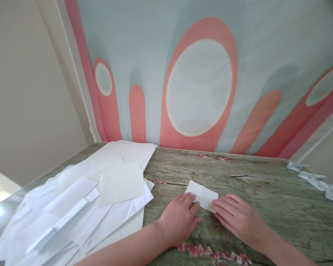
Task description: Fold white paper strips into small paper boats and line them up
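A small folded piece of white paper (pixel 202 195) lies on the table in front of me, with a faint crease across it. My left hand (pixel 181 218) rests at its lower left edge, fingertips on the paper and the thumb apart from the fingers. At the right edge, my right hand (pixel 238 216) lies with its fingers stretched out and their tips touching the paper. Both hands stay low on the table, palms down. The right thumb does not show clearly.
A spread pile of white paper sheets (pixel 122 184), some folded, covers the left of the wood-patterned table (pixel 177 166). Several small folded paper pieces (pixel 313 179) lie along the far right edge. Behind the table hangs a blue-green and coral patterned cloth (pixel 152 44).
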`<move>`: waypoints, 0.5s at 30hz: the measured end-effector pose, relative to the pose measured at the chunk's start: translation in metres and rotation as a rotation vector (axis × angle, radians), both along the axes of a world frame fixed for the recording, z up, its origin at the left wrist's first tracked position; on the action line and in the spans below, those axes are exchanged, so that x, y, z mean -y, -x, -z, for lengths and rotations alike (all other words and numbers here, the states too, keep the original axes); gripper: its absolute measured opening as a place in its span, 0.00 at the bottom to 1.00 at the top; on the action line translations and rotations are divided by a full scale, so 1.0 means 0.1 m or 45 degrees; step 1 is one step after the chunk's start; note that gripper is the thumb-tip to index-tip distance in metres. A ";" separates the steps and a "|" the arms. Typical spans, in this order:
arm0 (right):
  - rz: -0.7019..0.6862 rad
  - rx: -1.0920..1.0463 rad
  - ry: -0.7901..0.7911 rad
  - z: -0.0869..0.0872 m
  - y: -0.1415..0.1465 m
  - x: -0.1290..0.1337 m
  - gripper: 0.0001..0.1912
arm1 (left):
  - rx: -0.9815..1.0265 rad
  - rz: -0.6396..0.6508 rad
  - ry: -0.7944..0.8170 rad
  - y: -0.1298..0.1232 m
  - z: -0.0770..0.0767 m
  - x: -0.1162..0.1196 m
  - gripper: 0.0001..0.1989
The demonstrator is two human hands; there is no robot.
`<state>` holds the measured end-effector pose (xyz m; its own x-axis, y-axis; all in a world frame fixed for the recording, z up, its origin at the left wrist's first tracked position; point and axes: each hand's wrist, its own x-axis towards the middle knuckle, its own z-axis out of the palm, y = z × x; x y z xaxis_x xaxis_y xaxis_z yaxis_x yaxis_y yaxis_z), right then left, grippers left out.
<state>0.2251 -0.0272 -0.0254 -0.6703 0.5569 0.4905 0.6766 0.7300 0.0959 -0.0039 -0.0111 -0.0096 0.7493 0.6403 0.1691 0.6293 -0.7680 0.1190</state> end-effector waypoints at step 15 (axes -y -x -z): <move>-0.079 -0.156 0.419 -0.11 0.04 -0.12 0.11 | 0.026 0.018 0.008 0.02 -0.04 0.00 0.17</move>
<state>0.2207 -0.0152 -0.0142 -0.6549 0.6588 0.3702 0.6222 0.7481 -0.2307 -0.0060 -0.0107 -0.0055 0.7549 0.6307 0.1800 0.6157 -0.7760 0.1367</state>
